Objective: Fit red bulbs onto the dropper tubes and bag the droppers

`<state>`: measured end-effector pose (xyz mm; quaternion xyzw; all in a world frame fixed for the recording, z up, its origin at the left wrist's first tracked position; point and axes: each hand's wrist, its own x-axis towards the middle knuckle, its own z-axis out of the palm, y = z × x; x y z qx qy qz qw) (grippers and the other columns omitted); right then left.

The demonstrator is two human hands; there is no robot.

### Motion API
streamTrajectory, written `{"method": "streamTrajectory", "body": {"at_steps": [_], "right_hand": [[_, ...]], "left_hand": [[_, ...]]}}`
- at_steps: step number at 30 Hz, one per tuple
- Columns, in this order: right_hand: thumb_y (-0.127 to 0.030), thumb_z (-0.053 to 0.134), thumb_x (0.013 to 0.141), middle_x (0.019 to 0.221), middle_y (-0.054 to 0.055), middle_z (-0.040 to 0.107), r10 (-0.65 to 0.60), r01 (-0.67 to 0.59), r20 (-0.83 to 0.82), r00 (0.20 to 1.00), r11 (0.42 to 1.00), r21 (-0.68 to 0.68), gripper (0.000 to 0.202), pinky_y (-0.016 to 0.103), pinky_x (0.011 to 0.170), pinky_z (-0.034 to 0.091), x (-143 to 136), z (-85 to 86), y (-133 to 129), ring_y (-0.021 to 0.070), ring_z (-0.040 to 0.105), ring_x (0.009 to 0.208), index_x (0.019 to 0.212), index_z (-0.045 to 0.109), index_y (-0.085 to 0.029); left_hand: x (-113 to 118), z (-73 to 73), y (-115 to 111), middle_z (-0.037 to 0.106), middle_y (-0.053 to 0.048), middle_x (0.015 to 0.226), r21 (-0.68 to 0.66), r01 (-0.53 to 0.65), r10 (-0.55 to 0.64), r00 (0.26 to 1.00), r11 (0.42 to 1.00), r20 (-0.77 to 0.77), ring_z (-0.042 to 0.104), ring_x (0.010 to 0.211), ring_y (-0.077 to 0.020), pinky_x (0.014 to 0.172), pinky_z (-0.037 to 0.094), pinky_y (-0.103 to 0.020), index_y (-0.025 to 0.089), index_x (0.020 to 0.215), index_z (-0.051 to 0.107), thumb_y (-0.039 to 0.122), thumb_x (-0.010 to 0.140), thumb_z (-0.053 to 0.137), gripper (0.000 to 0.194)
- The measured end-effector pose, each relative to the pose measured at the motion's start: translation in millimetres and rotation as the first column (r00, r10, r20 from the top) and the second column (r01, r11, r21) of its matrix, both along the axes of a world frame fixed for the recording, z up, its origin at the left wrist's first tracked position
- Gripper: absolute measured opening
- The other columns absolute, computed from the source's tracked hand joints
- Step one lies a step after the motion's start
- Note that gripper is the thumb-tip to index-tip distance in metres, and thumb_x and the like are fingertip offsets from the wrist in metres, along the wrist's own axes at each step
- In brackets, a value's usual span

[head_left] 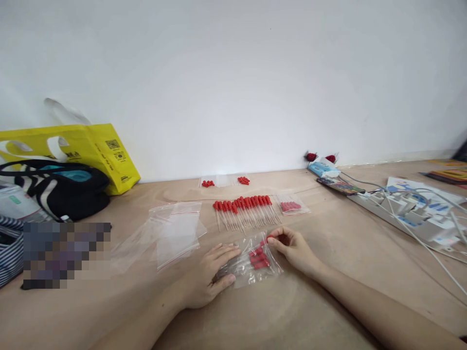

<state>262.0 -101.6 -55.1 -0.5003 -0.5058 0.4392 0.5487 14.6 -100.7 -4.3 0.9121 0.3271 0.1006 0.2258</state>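
Observation:
A clear zip bag (243, 278) lies in front of me with several red rubber bulbs (260, 257) inside. On its left end rests my left hand (209, 277), fingers stretched out and thumb apart, touching the plastic. My right hand (290, 245) is at the bag's upper right corner. Its thumb and index finger pinch a red rubber bulb (270, 237), mostly covered by the fingertips. Just beyond the hands, a row of thin clear droppers (242, 218) with red bulb tops lies side by side. To their right is another zip bag (304, 210) with red bulbs.
Flat clear bags (178, 228) overlap on the left. Small groups of red bulbs (243, 180) lie near the wall. A yellow tote (102, 155) and black bag (73, 189) stand left. Right are a tissue pack (324, 168), power strip (425, 236) and cables.

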Motion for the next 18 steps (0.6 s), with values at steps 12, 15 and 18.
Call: {"method": "streamTrajectory", "body": {"at_steps": [12,15,18], "right_hand": [[-0.04,0.056,0.072,0.074,0.004,0.067,0.14,-0.184,0.371,0.918,0.979,0.086,0.024,0.032,0.072,0.045,-5,-2.2,16,0.0187,0.059,0.072,0.07,0.069,-0.02],[-0.044,0.056,0.07,0.063,0.004,0.066,0.113,-0.131,0.372,0.921,0.991,0.025,0.03,0.03,0.065,0.045,-6,-3.7,20,0.0181,0.059,0.062,0.064,0.068,-0.017],[-0.043,0.057,0.07,0.061,0.003,0.065,0.053,-0.075,0.46,0.887,0.997,0.029,0.031,0.03,0.066,0.044,-4,-2.0,22,0.0177,0.059,0.064,0.057,0.066,-0.016]], "left_hand": [[-1,-4.4,2,0.039,-0.003,0.136,0.02,-0.005,0.006,1.0,1.0,-0.021,0.033,0.125,-0.0219,0.105,0.024,-0.044,0.025,0.129,0.037,0.034,0.086,0.044,0.045],[0,-5.2,2,0.039,-0.004,0.136,0.016,0.005,-0.005,1.0,1.0,-0.023,0.032,0.126,-0.0211,0.106,0.023,-0.044,0.024,0.13,0.036,0.032,0.086,0.044,0.046],[0,-4.0,1,0.04,-0.004,0.135,0.01,-0.004,0.004,1.0,1.0,-0.018,0.033,0.125,-0.0216,0.105,0.024,-0.045,0.024,0.129,0.038,0.032,0.085,0.044,0.045]]}}
